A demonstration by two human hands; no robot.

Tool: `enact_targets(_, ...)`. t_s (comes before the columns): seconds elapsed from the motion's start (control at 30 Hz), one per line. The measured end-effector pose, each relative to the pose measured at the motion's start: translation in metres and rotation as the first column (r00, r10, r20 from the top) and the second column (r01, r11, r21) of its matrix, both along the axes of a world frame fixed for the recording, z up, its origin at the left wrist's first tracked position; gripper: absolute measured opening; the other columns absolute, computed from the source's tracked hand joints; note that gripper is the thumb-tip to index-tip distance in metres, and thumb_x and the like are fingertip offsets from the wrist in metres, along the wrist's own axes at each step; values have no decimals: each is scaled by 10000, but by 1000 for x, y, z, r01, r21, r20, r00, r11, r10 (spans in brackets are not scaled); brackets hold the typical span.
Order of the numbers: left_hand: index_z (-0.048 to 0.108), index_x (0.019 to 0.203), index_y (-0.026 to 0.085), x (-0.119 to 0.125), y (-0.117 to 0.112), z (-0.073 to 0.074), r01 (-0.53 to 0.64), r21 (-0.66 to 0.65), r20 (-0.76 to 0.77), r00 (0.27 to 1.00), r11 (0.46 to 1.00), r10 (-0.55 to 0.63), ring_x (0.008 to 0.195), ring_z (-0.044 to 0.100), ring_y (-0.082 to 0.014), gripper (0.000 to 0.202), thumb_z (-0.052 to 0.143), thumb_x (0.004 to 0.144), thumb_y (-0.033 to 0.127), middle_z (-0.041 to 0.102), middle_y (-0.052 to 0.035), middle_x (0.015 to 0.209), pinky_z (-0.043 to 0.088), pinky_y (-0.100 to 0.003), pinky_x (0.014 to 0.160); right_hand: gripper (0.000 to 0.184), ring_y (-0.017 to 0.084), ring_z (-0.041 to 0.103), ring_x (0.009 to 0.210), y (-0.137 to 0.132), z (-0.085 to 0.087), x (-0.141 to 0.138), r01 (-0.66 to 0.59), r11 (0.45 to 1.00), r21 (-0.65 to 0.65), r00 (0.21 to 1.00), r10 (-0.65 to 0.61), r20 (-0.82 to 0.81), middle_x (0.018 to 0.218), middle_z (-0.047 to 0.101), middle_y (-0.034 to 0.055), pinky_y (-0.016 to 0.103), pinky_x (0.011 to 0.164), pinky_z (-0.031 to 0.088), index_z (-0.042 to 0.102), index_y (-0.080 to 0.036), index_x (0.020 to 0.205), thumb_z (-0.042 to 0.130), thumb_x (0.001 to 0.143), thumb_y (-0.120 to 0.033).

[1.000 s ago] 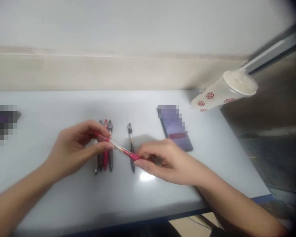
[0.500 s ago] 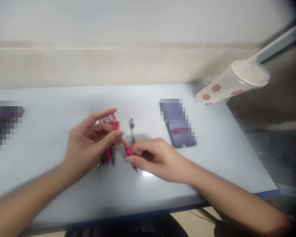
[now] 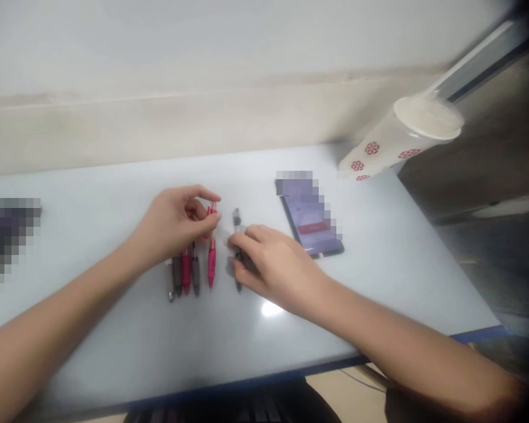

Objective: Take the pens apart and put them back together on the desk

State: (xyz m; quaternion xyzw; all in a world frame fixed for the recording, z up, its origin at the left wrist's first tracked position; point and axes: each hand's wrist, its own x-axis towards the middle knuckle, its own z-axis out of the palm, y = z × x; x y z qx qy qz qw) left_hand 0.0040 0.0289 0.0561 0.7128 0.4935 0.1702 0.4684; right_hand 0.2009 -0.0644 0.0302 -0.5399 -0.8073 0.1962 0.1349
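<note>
L hand pinching red pen, R hand on clear pen

The scene is viewed through one camera worn on the person's head, aimed forward and down. The desk is seen from just behind its near edge, at close range and obliquely from above. The left hand and right hand are framed near the middle, the wall fills the top, and the horizon is slightly tilted.
</note>
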Motion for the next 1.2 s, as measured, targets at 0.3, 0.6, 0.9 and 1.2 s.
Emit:
enact_targets(0.3, 720, 1113, 190, 25, 14, -11, 104, 29, -87, 991, 994, -102, 696, 746, -236, 315, 706, 891, 412, 753, 0, 655, 565, -374, 736, 89, 224, 583, 802, 4, -2, 12, 172, 975, 142, 960, -198, 197, 932, 646, 89, 330, 634, 369, 641, -162, 938, 577, 885, -130)
enact_targets(0.6, 666, 1154, 206, 33, 23, -22, 90, 3, -18, 996, 996, -90, 689, 718, -225, 368, 705, 898, 467, 736, 17, 685, 539, -378, 765, 247, 279, 662, 879, -3, 5, 10, 161, 970, 183, 940, -207, 271, 997, 687, 112, 370, 679, 464, 624, -119, 1182, 620, 1013, -299)
enact_targets(0.9, 699, 1133, 219, 32, 22, -20, 102, 0, -92, 991, 995, -102, 699, 702, -221, 344, 698, 910, 481, 728, 17, 673, 510, -360, 717, 142, 204, 634, 706, 4, 14, 10, 229, 969, -98, 951, -201, 236, 898, 707, 70, 298, 560, 342, 602, -141, 1139, 543, 1011, -158)
enact_targets(1.2, 646, 1326, 214, 30, 23, -19, 178, 85, -160, 974, 980, -163, 714, 703, -214, 434, 657, 946, 423, 718, 28, 688, 511, -344, 714, 295, 172, 612, 591, 6, 14, 16, 254, 939, -231, 967, -252, 38, 862, 725, 46, 270, 527, 307, 544, -152, 1289, 570, 1040, -308)
